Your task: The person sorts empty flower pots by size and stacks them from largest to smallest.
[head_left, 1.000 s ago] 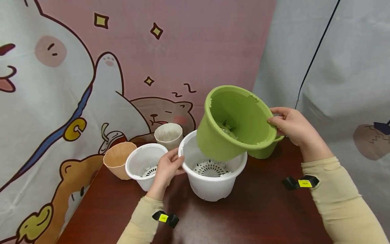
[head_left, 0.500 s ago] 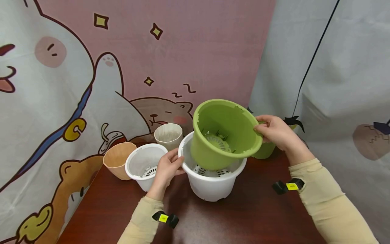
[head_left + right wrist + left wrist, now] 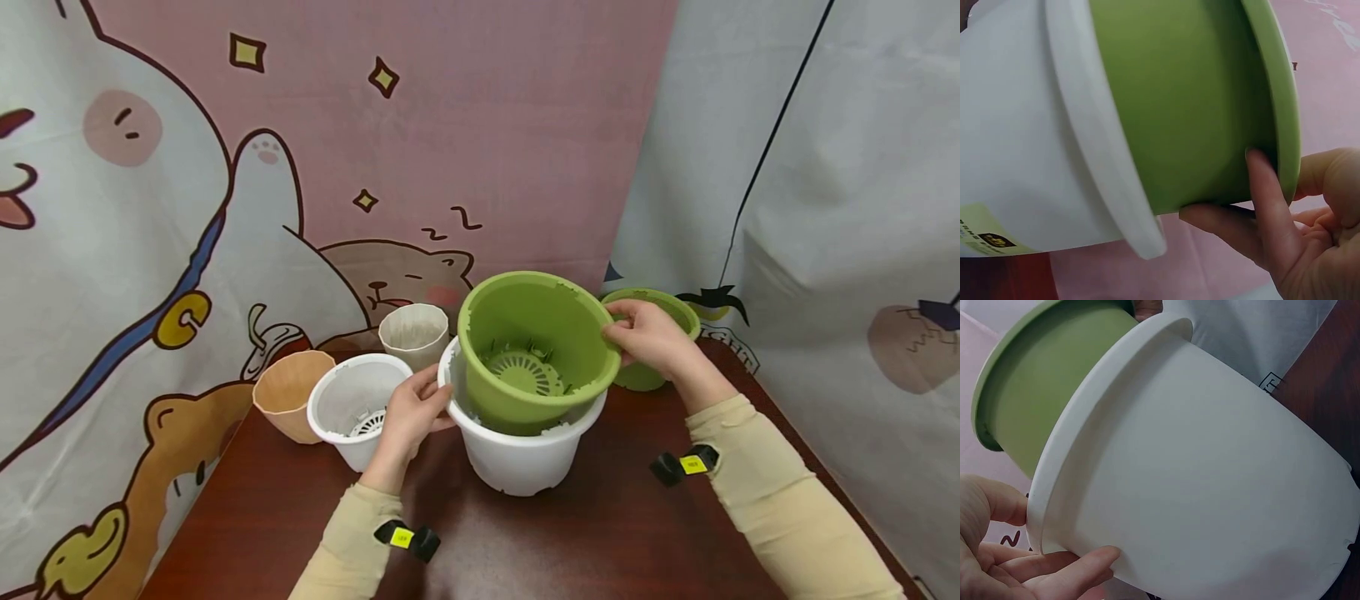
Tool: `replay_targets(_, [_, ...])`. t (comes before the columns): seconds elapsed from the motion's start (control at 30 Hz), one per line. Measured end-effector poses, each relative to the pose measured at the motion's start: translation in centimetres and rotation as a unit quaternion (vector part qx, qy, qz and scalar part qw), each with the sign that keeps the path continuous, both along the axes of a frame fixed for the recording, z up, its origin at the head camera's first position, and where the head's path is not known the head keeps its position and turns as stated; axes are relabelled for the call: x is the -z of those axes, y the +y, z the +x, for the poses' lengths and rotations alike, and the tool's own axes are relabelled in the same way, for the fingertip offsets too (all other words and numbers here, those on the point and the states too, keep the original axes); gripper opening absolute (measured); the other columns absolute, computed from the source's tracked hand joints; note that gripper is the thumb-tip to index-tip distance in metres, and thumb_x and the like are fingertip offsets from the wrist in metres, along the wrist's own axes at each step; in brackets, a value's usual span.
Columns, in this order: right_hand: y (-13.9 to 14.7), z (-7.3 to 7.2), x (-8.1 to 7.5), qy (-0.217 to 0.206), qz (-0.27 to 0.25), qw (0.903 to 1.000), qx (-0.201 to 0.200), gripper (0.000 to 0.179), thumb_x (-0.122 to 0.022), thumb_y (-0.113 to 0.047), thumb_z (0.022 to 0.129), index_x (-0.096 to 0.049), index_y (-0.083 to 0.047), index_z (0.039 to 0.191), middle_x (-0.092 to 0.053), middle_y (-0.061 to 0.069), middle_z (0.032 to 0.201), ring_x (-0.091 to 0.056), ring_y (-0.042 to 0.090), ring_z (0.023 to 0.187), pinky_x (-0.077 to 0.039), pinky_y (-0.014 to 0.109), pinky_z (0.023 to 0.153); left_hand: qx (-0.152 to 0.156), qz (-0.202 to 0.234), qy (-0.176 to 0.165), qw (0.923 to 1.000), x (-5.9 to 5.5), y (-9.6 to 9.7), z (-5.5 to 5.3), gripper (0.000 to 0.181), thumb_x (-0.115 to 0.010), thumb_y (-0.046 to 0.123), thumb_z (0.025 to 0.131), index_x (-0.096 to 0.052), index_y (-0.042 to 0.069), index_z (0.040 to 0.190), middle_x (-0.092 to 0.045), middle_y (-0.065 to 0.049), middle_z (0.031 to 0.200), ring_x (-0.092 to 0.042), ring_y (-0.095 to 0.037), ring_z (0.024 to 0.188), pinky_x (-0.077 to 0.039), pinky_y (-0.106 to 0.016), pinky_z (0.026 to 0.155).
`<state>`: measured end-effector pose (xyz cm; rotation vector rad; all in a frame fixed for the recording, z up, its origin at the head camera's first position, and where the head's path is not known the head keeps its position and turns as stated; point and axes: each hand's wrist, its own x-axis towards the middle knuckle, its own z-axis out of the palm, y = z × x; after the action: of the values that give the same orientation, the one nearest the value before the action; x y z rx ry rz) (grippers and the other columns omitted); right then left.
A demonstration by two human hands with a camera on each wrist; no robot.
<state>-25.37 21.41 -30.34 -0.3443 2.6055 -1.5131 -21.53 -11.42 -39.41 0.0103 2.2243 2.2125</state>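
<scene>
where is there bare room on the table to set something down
Bare table shows in front of the large white pot, between the left sleeve and the right sleeve, and left of the left sleeve. Crowded: back left, where the peach pot, small white pot, cream pot and left hand cluster beside the large white pot.
</scene>
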Motion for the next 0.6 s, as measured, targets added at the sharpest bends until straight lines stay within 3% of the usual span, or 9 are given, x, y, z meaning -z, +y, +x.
replay_targets(0.6, [-1.5,-0.2,1.4,0.009,0.067,0.9977,0.006,0.047,-0.049,-0.004,0.095,-0.045,0.014,0.138,-0.069,0.028,0.101,-0.067,0.018,0.062,-0.06,0.033,0.057,0.0,-0.004,0.003,1.0,0.1,0.0,0.0,0.049,-0.057,0.001,0.096,-0.045,-0.007,0.143,-0.059,-0.031,0.126,-0.07,-0.027,0.086,-0.062,-0.039,0.069])
